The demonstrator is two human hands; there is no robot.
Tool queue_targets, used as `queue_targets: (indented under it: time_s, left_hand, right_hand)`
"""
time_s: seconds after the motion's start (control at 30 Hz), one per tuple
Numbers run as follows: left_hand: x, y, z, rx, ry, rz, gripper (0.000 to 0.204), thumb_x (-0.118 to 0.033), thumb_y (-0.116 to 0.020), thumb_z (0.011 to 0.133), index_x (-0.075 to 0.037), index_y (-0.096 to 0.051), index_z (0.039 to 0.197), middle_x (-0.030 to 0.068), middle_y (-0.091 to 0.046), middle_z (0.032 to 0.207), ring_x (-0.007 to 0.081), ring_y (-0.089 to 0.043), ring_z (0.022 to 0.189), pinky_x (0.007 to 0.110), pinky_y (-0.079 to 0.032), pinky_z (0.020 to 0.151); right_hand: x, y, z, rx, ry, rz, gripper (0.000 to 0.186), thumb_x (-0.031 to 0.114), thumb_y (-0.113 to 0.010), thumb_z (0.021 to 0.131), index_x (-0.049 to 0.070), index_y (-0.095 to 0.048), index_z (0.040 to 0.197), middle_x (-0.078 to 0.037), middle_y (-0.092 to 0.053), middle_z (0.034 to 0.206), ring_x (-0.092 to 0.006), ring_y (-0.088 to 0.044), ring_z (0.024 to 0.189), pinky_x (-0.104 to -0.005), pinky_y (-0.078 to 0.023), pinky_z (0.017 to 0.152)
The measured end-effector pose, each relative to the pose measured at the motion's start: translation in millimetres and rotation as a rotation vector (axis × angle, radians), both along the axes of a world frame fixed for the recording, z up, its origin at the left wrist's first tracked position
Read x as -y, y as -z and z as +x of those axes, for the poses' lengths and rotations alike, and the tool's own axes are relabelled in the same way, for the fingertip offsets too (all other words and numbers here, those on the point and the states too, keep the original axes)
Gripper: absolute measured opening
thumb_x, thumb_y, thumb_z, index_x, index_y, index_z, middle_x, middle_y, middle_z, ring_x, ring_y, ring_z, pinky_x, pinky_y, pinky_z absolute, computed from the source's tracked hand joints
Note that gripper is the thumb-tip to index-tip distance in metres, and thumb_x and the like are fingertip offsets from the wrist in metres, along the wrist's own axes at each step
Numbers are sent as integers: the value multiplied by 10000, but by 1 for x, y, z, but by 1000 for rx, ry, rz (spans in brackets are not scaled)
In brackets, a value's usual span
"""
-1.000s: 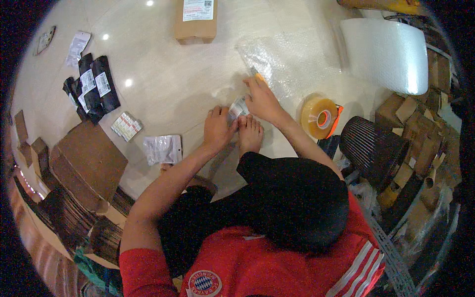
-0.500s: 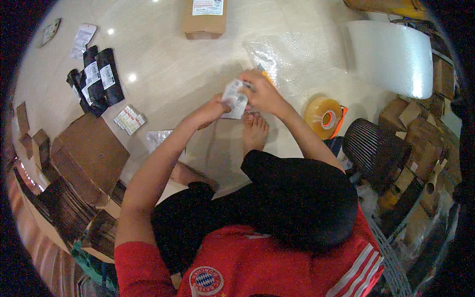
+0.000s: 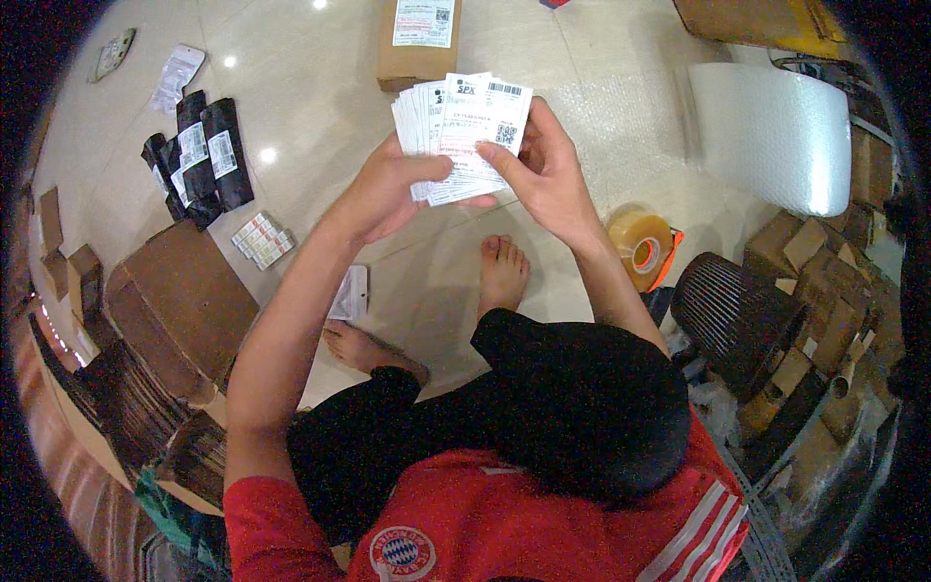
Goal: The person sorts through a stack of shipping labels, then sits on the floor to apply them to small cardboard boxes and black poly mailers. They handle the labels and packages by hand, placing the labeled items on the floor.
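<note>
Both hands hold a fanned stack of white printed paper labels (image 3: 464,131) raised above the pale tiled floor (image 3: 310,107). My left hand (image 3: 388,194) grips the stack from below and the left, thumb across the front. My right hand (image 3: 548,175) pinches the front sheets at their right edge. Under the hands my bare feet (image 3: 502,274) rest on the floor, and I sit with legs folded in black shorts.
A brown cardboard parcel (image 3: 417,44) lies beyond the labels. Black pouches with white labels (image 3: 199,155) lie far left, a small packet (image 3: 262,240) and a clear bag (image 3: 349,293) nearer. Tape roll (image 3: 640,242), bubble wrap roll (image 3: 776,136), dark basket (image 3: 737,315) right; flat cardboard (image 3: 179,291) left.
The hands rose from the floor with the labels and came closer to the camera. The stack is now fanned out between both hands.
</note>
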State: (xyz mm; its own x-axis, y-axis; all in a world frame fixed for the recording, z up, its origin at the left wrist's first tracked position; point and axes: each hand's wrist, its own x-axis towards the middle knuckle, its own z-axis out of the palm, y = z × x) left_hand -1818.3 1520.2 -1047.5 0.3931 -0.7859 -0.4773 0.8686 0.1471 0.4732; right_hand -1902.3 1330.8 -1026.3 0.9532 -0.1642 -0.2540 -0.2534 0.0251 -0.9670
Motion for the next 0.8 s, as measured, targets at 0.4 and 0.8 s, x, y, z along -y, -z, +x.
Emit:
queue_targets:
  time_s: [0.4, 0.8]
  left_hand:
    - [-2, -2, 4, 207, -24, 18, 545, 33, -575, 948, 14, -458, 1480, 162, -621, 1403, 282, -651, 1244, 448, -552, 1078]
    - [-7, -7, 12, 326, 40, -60, 712, -93, -701, 905, -1, -371, 1528, 178, -576, 1464, 351, -604, 1319, 554, -562, 1055]
  right_hand:
    - [-4, -6, 3, 118, 172, -30, 397, -19, -712, 943, -9, -515, 1288, -142, -683, 1208, -206, -679, 1139, -351, -565, 970]
    - [8, -14, -1, 204, 274, -122, 388, -11, -717, 950, -18, -514, 1279, -124, -676, 1199, -185, -684, 1100, -316, -576, 920]
